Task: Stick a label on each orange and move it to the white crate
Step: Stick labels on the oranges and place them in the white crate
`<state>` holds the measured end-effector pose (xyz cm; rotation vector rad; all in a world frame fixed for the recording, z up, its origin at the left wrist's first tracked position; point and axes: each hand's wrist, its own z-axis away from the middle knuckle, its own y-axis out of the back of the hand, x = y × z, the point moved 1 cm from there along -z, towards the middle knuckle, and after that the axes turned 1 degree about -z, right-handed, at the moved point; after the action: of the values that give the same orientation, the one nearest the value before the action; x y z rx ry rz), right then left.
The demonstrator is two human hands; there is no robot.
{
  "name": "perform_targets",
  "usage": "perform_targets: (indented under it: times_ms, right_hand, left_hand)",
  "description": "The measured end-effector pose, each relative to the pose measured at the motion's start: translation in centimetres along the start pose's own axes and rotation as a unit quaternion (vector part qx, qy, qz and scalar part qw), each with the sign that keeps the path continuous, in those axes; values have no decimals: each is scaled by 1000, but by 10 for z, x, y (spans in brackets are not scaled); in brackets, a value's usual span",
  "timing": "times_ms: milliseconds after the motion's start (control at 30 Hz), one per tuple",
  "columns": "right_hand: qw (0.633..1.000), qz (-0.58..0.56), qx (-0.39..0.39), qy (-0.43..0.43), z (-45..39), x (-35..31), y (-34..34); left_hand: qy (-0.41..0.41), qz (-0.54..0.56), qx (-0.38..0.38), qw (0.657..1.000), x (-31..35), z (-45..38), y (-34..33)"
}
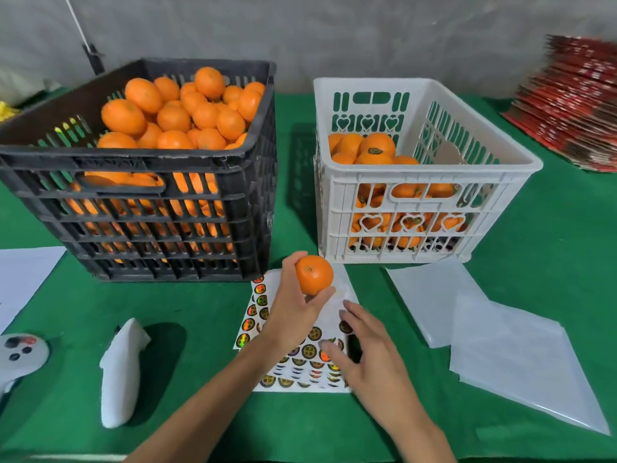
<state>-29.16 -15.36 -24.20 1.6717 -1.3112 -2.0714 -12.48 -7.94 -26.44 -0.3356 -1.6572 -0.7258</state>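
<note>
My left hand point(293, 312) grips an orange point(314, 274) above the sticker sheet point(300, 355), just before the white crate point(424, 182); my right hand point(367, 349) rests on the sheet, fingers loosely spread. The black crate point(140, 182) of oranges stands left, plastic sheets point(500, 329) right on the green desk point(200, 412); label print is too small to read.

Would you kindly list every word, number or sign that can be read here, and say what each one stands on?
No text can be read in this view.
Round holographic labels on the white sticker sheet: printed emblem, too small and blurred to read.
Label on an orange in the white plastic crate: too small.
Stack of red printed cartons: pale markings, blurred.
White handheld controller: unlabelled dark and red buttons only.
</note>
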Motion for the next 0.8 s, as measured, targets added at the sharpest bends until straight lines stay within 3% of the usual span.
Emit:
perform_targets:
  times_ms: [267, 467, 700, 800]
  right_hand:
    - [998, 19, 58, -21, -3, 2, -1]
    - [994, -66, 74, -43, -6, 7, -1]
    - [989, -87, 110, -51, -6, 11, 0]
    - [971, -134, 174, -92, -15, 5, 6]
  left_hand:
    - [6, 30, 11, 999, -6, 3, -1]
    - [4, 40, -14, 999, -9, 3, 1]
    - [2, 36, -38, 999, -13, 4, 0]
    - [11, 36, -42, 998, -15, 5, 0]
